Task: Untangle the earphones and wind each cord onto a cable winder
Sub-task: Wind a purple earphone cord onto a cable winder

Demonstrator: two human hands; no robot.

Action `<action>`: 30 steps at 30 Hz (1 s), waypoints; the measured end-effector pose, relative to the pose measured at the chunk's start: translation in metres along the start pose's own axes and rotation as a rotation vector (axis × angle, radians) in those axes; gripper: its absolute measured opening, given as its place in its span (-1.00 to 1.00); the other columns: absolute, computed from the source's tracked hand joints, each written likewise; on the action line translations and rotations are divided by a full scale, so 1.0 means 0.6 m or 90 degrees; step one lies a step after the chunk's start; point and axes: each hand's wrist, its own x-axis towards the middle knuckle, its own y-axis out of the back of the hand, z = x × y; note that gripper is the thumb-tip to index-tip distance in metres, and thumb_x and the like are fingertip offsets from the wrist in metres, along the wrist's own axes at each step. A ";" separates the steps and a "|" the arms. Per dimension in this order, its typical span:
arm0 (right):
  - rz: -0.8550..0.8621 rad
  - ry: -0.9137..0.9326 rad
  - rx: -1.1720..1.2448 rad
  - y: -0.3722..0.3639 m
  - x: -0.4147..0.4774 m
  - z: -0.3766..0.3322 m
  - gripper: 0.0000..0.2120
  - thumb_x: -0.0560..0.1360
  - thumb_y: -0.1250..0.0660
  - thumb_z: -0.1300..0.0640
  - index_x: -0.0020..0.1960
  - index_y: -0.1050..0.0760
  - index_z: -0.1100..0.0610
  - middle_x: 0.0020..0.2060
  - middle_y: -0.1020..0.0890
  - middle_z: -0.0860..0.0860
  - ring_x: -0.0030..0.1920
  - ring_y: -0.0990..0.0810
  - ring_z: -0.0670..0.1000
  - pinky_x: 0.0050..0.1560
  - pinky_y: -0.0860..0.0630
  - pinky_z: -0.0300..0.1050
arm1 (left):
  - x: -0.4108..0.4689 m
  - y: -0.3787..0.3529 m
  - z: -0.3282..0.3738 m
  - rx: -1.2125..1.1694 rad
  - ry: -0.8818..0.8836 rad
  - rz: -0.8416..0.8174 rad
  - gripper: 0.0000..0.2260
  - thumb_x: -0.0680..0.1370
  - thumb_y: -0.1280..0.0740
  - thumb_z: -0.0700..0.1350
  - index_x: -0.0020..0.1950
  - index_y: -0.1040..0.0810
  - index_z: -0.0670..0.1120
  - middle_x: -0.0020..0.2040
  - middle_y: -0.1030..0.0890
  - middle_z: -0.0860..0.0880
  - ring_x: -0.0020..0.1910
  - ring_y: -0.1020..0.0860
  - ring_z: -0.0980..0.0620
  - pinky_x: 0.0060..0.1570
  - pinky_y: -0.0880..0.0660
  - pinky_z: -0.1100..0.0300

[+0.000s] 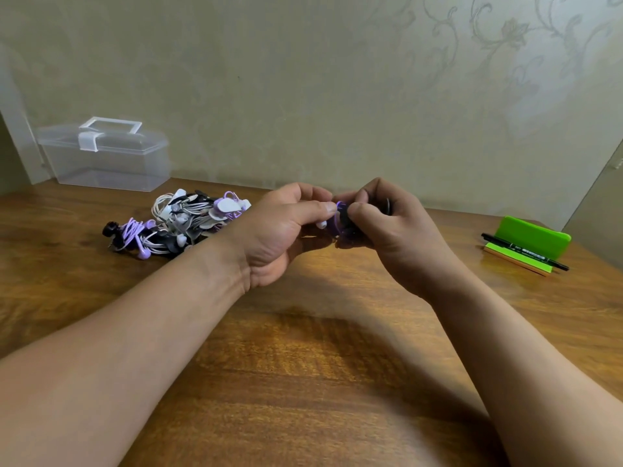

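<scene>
Both hands meet in the air a little above the wooden table [303, 382], with their fingertips nearly touching each other. Left hand [279, 227] has its fingers curled, and its thumb lies forward on a purple cord [338, 205], so it pinches this cord just at the point where the two hands meet. A small pale earbud [322, 225] sticks out under this thumb. Right hand [387, 227] is closed around a small dark winder [343, 220], with thumb and bent fingers pressing it from both sides. The purple cord is wound on this winder, but how many turns I cannot tell, because the fingers hide most of it.

To the left of the left hand, and a little farther from the person, a pile of earphones [178, 224] lies on the table. It has white, purple and dark cords mixed together with several winders. Behind this pile, near the wall [303, 96], stands a clear plastic box [104, 160] with its lid closed and a white handle on top.

Well apart to the right of the right hand is a green stand [532, 235], and a black pen [526, 253] lies across its front edge.
</scene>
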 end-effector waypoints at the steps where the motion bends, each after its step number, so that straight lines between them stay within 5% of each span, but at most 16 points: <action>1: 0.004 0.003 -0.012 -0.001 0.001 0.000 -0.93 0.64 -0.30 0.28 -0.02 -0.45 0.23 0.08 -0.70 0.15 -0.02 -0.72 0.25 0.00 -0.71 0.15 | 0.000 -0.002 -0.003 0.025 -0.015 0.013 -0.79 0.62 -0.34 -0.29 0.26 -0.52 -0.22 0.06 -0.57 -0.21 0.02 -0.55 -0.07 -0.07 -0.59 0.13; 7: 0.025 0.011 -0.096 -0.005 0.003 0.008 -0.91 0.64 -0.33 0.22 0.05 -0.43 0.23 -0.09 -0.67 0.25 -0.17 -0.67 0.15 -0.12 -0.67 0.08 | 0.002 -0.015 -0.020 0.174 -0.107 0.022 -0.93 0.65 -0.33 -0.28 0.13 -0.52 -0.18 -0.08 -0.65 -0.18 -0.11 -0.62 -0.03 -0.08 -0.58 0.11; 13: 0.024 0.042 -0.197 -0.019 0.004 0.014 -0.89 0.71 -0.24 0.10 0.19 -0.39 0.09 -0.05 -0.61 0.04 -0.20 -0.61 -0.13 -0.23 -0.56 -0.24 | 0.004 -0.017 -0.035 0.311 -0.171 0.064 -0.93 0.61 -0.32 -0.05 0.09 -0.53 0.04 -0.02 -0.67 -0.15 -0.04 -0.70 -0.11 0.08 -0.64 -0.18; 17: 0.009 0.033 -0.216 -0.016 0.003 0.012 -0.86 0.70 -0.22 0.09 0.22 -0.38 0.10 -0.03 -0.61 0.05 -0.12 -0.63 -0.02 -0.19 -0.60 -0.13 | 0.009 -0.016 -0.036 0.317 -0.174 0.081 -0.92 0.62 -0.32 -0.08 0.10 -0.54 0.05 -0.01 -0.67 -0.12 -0.01 -0.69 -0.09 0.11 -0.62 -0.19; 22: 0.042 0.032 -0.191 -0.021 0.001 0.006 -0.90 0.65 -0.28 0.13 0.16 -0.43 0.07 -0.05 -0.61 0.04 -0.14 -0.60 -0.01 -0.17 -0.59 -0.10 | 0.011 -0.015 -0.038 0.308 -0.193 0.087 -0.89 0.63 -0.34 -0.18 0.10 -0.55 0.03 -0.01 -0.66 -0.14 -0.03 -0.67 -0.10 0.08 -0.63 -0.16; 27: 0.065 0.022 -0.120 -0.021 -0.003 -0.001 -0.83 0.63 -0.29 0.18 0.20 -0.43 0.09 -0.01 -0.61 0.06 -0.13 -0.64 0.02 -0.18 -0.63 -0.10 | 0.009 -0.015 -0.034 0.268 -0.213 0.079 -0.87 0.62 -0.33 -0.25 0.07 -0.54 -0.01 -0.06 -0.66 -0.12 -0.16 -0.64 0.03 -0.13 -0.56 0.16; 30: 0.067 0.029 -0.113 -0.019 -0.001 -0.001 -0.82 0.64 -0.30 0.18 0.22 -0.40 0.09 -0.01 -0.62 0.06 -0.15 -0.63 -0.02 -0.19 -0.61 -0.15 | 0.009 -0.016 -0.035 0.264 -0.232 0.085 -0.91 0.61 -0.35 -0.18 0.08 -0.55 -0.02 -0.04 -0.66 -0.15 -0.11 -0.65 -0.01 -0.10 -0.59 0.12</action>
